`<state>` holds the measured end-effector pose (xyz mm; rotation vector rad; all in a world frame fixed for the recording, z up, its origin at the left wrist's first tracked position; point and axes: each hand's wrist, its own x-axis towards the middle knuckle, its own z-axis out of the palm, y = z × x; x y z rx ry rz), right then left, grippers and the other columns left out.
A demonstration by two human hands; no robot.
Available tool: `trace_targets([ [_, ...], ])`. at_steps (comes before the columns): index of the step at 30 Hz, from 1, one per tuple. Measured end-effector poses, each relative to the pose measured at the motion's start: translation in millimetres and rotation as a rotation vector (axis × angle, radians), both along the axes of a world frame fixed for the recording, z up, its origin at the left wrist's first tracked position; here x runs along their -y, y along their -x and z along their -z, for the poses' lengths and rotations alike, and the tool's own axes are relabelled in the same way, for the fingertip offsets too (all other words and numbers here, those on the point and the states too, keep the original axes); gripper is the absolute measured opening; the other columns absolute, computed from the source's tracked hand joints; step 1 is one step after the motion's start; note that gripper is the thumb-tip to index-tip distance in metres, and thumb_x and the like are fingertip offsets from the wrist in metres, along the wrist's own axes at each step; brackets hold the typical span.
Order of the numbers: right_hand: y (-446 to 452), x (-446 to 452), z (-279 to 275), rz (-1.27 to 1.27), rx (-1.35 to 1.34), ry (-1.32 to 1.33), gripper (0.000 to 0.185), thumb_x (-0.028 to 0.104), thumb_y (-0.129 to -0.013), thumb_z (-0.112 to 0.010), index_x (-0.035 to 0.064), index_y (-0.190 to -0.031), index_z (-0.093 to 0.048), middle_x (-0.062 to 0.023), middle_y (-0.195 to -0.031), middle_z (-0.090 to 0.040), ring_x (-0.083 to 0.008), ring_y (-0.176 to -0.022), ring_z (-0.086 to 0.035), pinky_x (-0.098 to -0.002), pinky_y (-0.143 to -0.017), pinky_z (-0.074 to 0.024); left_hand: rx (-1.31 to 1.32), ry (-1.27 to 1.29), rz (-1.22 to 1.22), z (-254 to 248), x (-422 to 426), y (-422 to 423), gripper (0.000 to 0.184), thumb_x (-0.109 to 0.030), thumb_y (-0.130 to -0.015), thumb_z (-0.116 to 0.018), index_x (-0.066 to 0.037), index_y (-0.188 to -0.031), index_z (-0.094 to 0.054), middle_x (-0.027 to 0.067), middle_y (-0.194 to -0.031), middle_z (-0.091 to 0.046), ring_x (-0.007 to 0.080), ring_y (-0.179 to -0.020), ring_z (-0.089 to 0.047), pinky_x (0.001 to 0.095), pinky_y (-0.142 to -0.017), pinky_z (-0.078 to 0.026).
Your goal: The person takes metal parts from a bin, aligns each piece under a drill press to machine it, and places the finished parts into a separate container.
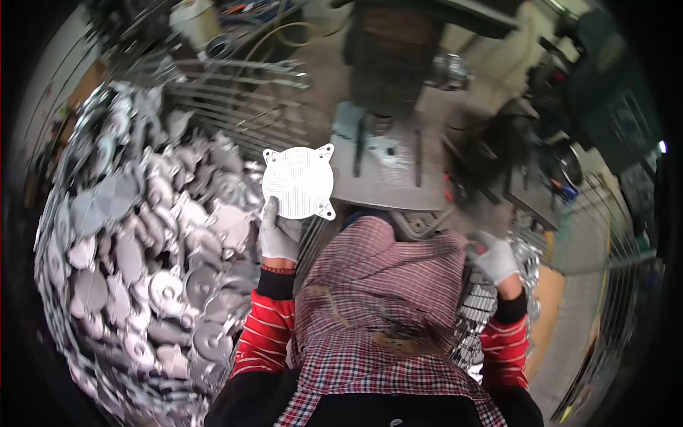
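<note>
My gloved left hand (279, 236) grips the lower left edge of a round, ribbed metal plate (299, 181) with small corner lugs, its thumb on the face. The plate is held up just left of the machine's metal table (388, 188). On the right, beside my apron, my gloved right hand (492, 257) has its fingers curled; blur hides what they hold, if anything. Below that hand is a wire basket (478, 313) of shiny pieces.
A big wire bin at the left holds a heap of metal castings (163, 285). The machine's dark head (388, 57) stands above its table. Metal bars (235, 92) lie at the upper left. A dark blurred object (491, 149) is right of the table.
</note>
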<state>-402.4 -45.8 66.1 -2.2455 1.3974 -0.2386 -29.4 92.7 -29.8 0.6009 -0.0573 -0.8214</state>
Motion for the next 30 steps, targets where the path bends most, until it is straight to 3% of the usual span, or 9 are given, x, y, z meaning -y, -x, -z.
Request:
trace_targets([
  [4,10.6,-6.9,-18.4,0.025,0.054,0.004,0.026,0.021,-0.077,-0.071,0.0053,-0.097,-0.066,-0.0178,-0.076,-0.065,-0.03,-0.07,-0.065,-0.0355,-0.065,-0.0513,-0.067,-0.031,0.163,-6.2,26.4,5.5,0.04,-0.03,-0.095,-0.051,-0.002,-0.124,-0.05,0.0101,-0.119,-0.062,0.0217,-0.106,-0.061,0.0313,-0.082,-0.052],
  [7,25.2,0.9,-7.6,0.03,0.212,-0.089,0.024,0.019,-0.079,-0.071,0.004,-0.097,-0.066,-0.0078,-0.063,-0.06,-0.0149,-0.055,-0.06,-0.0298,-0.051,-0.0486,0.153,-0.282,0.534,-15.1,11.3,-21.9,0.067,-0.062,-0.088,-0.045,-0.005,-0.124,-0.051,0.0112,-0.112,-0.063,0.0205,-0.087,-0.065,0.0228,-0.056,-0.047],
  [10,-23.7,9.7,-28.4,0.213,1.006,-0.319,0.025,0.025,-0.086,-0.063,0.0052,-0.103,-0.062,-0.0014,-0.073,-0.06,-0.0072,-0.051,-0.053,-0.0233,-0.044,-0.0421,0.055,-0.35,0.415,-52.4,30.3,-26.5,0.052,-0.052,-0.092,-0.045,-0.008,-0.12,-0.054,0.0065,-0.098,-0.066,0.0143,-0.075,-0.065,0.0247,-0.049,-0.048],
  [11,-42.6,22.5,-19.1,0.163,1.326,-0.307,0.027,0.027,-0.089,-0.06,0.0057,-0.105,-0.06,-0.0004,-0.078,-0.06,-0.0066,-0.052,-0.052,-0.0218,-0.044,-0.0407,0.148,-0.458,0.381,-40.8,36.5,-32.4,0.044,-0.044,-0.093,-0.049,-0.005,-0.113,-0.056,0.0052,-0.086,-0.066,0.0107,-0.051,-0.058,0.0186,-0.04,-0.036],
  [13,-102.1,44.8,-23.2,0.401,1.668,-0.38,0.028,0.031,-0.09,-0.056,0.0071,-0.103,-0.06,-0.0001,-0.081,-0.059,-0.0065,-0.056,-0.051,-0.0201,-0.046,-0.0374,0.511,-0.583,0.501,-29.4,45.7,-43.4,0.029,-0.029,-0.093,-0.056,-0.004,-0.107,-0.057,0.0011,-0.07,-0.06,0.0078,-0.04,-0.046,0.0196,-0.035,-0.03],
  [17,-183.9,103.4,24.9,0.387,1.97,-1.085,0.021,0.03,-0.09,-0.057,0.0098,-0.093,-0.058,0.0003,-0.073,-0.057,-0.008,-0.057,-0.046,-0.022,-0.049,-0.0329,0.419,-0.636,0.431,-31.2,58.7,-30.9,0.026,-0.025,-0.09,-0.061,-0.004,-0.105,-0.056,0.0005,-0.067,-0.056,0.0072,-0.038,-0.041,0.021,-0.034,-0.028],
  [25,-194.6,66.8,-23.7,0.489,1.852,-0.73,0.018,0.03,-0.09,-0.057,0.0132,-0.094,-0.058,0.0027,-0.074,-0.058,-0.0081,-0.06,-0.054,-0.0224,-0.045,-0.0341,0.482,-0.663,0.467,-35.1,70.2,-32.9,0.023,-0.024,-0.089,-0.061,-0.006,-0.099,-0.053,0.0014,-0.068,-0.057,0.0089,-0.039,-0.045,0.0201,-0.035,-0.032],
  [27,-172.1,54.6,-66.7,0.117,1.614,-0.437,0.025,0.033,-0.091,-0.056,0.0094,-0.094,-0.061,-0.0028,-0.075,-0.06,-0.0065,-0.047,-0.047,-0.02,-0.038,-0.032,0.466,-0.664,0.487,-34.0,73.3,-32.6,0.023,-0.024,-0.088,-0.062,-0.006,-0.099,-0.052,0.0022,-0.068,-0.058,0.0096,-0.039,-0.047,0.0206,-0.035,-0.034],
  [30,-140.3,102.8,-142.3,-0.077,1.341,0.509,0.026,0.031,-0.092,-0.054,0.0062,-0.098,-0.061,-0.0053,-0.076,-0.061,-0.0086,-0.048,-0.048,-0.0206,-0.041,-0.0355,0.447,-0.618,0.442,-38.4,73.8,-30.6,0.025,-0.028,-0.086,-0.066,-0.004,-0.088,-0.059,0.0022,-0.06,-0.056,0.0099,-0.039,-0.048,0.0207,-0.035,-0.033],
])
